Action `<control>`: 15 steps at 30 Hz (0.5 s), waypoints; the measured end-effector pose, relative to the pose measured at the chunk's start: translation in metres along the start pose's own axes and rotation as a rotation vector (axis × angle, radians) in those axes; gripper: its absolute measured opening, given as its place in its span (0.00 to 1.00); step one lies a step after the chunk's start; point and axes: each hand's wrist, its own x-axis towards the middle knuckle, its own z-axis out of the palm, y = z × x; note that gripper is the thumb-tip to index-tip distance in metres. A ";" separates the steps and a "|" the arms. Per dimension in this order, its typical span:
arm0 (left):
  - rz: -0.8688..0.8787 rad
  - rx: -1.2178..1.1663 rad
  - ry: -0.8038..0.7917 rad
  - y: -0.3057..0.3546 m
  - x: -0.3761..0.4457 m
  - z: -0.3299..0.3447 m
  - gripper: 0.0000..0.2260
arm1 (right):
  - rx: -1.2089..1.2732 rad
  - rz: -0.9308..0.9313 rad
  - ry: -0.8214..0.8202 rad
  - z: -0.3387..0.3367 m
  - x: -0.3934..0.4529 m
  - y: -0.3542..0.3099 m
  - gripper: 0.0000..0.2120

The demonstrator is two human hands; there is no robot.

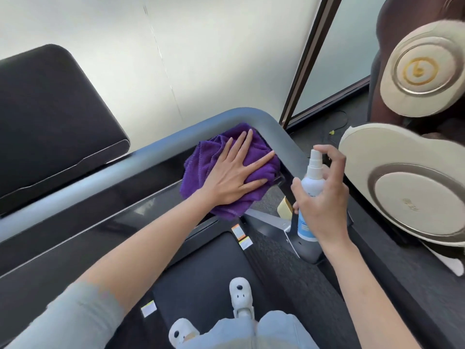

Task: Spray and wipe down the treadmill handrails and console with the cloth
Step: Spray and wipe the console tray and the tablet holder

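Purple cloth (224, 170) at frame centre lies under the flat, spread left hand (234, 176) on the treadmill console (105, 212); right hand (324, 197) grips a spray bottle (310, 195).

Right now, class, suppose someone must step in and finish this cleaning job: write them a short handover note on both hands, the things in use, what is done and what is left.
Left hand: flat, fingers spread, pressing the purple cloth onto the console's right end, inside the corner of the grey handrail.
Right hand: grips the white spray bottle upright, forefinger curled above the nozzle, beside the right handrail.
Done: cannot tell what has been wiped already.
Left: judging from this, finish this corner, then spray and wipe the remaining console and the handrails.
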 end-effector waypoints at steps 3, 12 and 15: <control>-0.048 0.014 0.013 0.005 0.017 0.001 0.27 | -0.012 -0.009 0.007 0.000 0.000 -0.001 0.28; -0.065 -0.026 0.026 -0.027 -0.077 -0.010 0.26 | 0.043 -0.042 -0.055 0.022 -0.001 -0.013 0.27; -0.061 0.001 0.001 -0.021 -0.044 -0.008 0.26 | 0.068 -0.041 -0.044 0.020 0.001 -0.010 0.27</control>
